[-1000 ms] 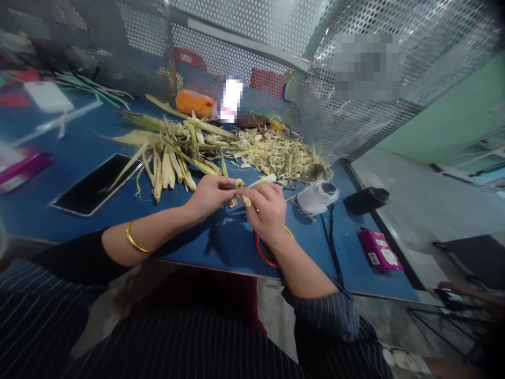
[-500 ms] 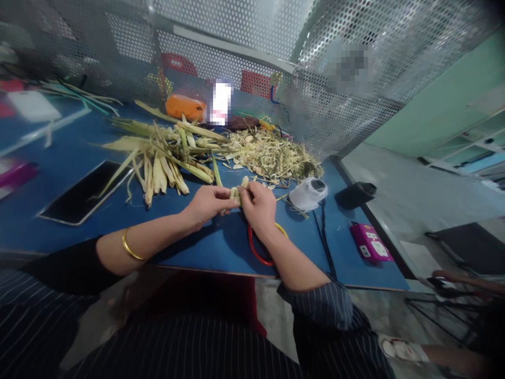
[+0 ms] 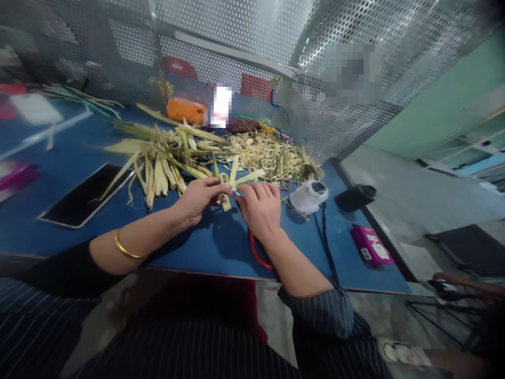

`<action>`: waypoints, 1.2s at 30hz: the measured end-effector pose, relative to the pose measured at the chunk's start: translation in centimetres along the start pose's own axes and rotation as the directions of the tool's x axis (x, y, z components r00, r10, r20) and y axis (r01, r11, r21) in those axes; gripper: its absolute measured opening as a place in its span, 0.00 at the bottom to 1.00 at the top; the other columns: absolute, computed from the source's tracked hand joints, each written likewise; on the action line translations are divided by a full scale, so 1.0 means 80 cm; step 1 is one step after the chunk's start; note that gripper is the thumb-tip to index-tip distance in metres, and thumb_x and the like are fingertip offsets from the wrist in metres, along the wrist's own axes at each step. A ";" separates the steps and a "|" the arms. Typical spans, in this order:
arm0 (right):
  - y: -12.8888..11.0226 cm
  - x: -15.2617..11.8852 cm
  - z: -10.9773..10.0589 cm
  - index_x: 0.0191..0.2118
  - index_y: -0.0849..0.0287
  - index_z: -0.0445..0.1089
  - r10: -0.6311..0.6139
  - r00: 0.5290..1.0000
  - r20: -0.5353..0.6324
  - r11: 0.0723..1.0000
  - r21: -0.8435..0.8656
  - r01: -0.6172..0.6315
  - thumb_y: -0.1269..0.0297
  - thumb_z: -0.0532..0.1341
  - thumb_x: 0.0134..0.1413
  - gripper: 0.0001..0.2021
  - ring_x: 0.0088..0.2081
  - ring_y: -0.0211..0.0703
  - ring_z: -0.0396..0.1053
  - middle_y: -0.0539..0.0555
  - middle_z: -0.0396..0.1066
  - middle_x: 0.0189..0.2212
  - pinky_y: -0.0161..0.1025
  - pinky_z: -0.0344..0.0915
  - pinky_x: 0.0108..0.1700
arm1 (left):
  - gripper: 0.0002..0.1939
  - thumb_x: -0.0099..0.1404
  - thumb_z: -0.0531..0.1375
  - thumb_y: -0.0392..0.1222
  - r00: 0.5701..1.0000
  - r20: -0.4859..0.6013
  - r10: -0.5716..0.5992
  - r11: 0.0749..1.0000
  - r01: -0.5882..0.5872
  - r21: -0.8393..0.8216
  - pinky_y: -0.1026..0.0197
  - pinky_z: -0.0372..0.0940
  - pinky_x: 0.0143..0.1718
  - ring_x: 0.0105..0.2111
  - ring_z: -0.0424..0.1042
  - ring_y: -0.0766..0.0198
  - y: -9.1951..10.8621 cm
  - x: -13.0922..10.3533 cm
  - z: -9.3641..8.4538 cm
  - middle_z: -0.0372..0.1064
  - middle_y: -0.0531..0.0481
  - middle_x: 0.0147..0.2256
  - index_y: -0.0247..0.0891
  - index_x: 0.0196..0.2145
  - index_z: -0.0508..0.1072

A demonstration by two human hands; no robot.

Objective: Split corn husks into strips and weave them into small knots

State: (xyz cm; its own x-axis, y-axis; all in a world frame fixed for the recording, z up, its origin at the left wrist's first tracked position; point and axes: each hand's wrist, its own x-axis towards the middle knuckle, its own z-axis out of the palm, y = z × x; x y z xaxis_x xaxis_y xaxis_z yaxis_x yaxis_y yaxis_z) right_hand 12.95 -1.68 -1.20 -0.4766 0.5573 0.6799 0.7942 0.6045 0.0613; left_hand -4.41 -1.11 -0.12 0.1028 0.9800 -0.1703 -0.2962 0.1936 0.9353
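Pale green husk strips [image 3: 233, 176] fan out between my two hands, with looped ends. My left hand [image 3: 203, 199] pinches them from the left with thumb and fingers. From the right, my right hand [image 3: 261, 206] is closed at the centre of the strips, its fingertips partly hidden. A bundle of long dry husks [image 3: 160, 171] lies behind my left hand. Beyond my right hand is a heap of shredded husk [image 3: 272, 155]. A white thread cone [image 3: 309, 196] stands to the right, and a red ring-shaped handle [image 3: 258, 251] shows under my right wrist.
The blue table [image 3: 232, 247] also bears a dark flat tablet [image 3: 87, 195], an orange packet [image 3: 185, 110], a black cone [image 3: 355, 196], a purple pack [image 3: 371, 245] and black cords [image 3: 325, 242]. A perforated metal screen [image 3: 232, 31] rises behind. A person's foot shows at lower right.
The husk strips now spread open above my fingers, where they were a small folded piece. My left hand has shifted slightly left, and my right hand has turned over the strips.
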 end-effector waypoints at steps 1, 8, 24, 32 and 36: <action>0.000 0.000 0.001 0.44 0.56 0.68 0.002 1.000 -0.017 1.000 -0.017 -0.002 0.61 0.54 0.63 0.09 0.40 0.47 0.65 0.57 0.72 0.38 0.46 0.55 0.48 | 0.13 0.45 0.71 0.41 1.000 0.007 -0.011 1.000 0.011 -0.005 0.66 0.62 0.26 0.22 0.65 0.72 0.000 0.000 0.000 0.71 0.51 0.26 0.33 0.28 0.76; -0.003 0.000 -0.002 0.36 0.54 0.69 0.023 0.994 -0.103 0.996 -0.086 -0.032 0.62 0.55 0.63 0.07 0.37 0.47 0.63 0.55 0.70 0.33 0.46 0.54 0.46 | 0.12 0.46 0.71 0.41 0.998 0.024 -0.056 0.998 0.056 -0.005 0.66 0.62 0.26 0.23 0.66 0.71 -0.001 0.000 0.001 0.72 0.50 0.27 0.33 0.28 0.76; -0.023 0.000 0.007 0.30 0.56 0.68 0.353 0.930 0.101 0.805 0.474 -0.357 0.60 0.58 0.60 0.09 0.33 0.39 0.68 0.50 0.71 0.28 0.39 0.61 0.40 | 0.12 0.47 0.70 0.42 0.995 -0.004 0.098 0.995 -0.098 0.016 0.66 0.62 0.27 0.23 0.65 0.71 -0.009 -0.003 0.007 0.67 0.53 0.23 0.33 0.26 0.75; -0.009 0.004 0.014 0.26 0.56 0.62 0.584 0.784 0.213 0.462 0.706 -0.536 0.61 0.61 0.55 0.10 0.22 0.36 0.61 0.46 0.63 0.21 0.36 0.61 0.26 | 0.10 0.52 0.68 0.44 0.992 0.069 0.105 0.974 -0.116 0.192 0.66 0.58 0.22 0.19 0.61 0.71 -0.010 -0.005 0.004 0.66 0.53 0.20 0.34 0.29 0.78; -0.008 0.004 0.005 0.27 0.57 0.65 0.448 0.891 -0.078 0.821 0.431 -0.375 0.62 0.61 0.56 0.09 0.37 0.45 0.66 0.55 0.69 0.33 0.44 0.63 0.41 | 0.12 0.53 0.67 0.46 0.987 0.147 0.071 0.973 -0.101 0.209 0.67 0.59 0.22 0.20 0.62 0.71 -0.010 -0.004 0.002 0.67 0.52 0.22 0.34 0.31 0.79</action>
State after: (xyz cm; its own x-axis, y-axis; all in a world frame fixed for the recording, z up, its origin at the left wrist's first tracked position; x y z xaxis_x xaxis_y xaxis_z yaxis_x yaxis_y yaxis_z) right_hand 12.12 -1.66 -1.32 -0.0392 0.7226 0.6902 0.6679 0.5327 -0.5198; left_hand -4.05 -1.60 -0.78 0.2203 0.9738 -0.0558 -0.0998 0.0794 0.9918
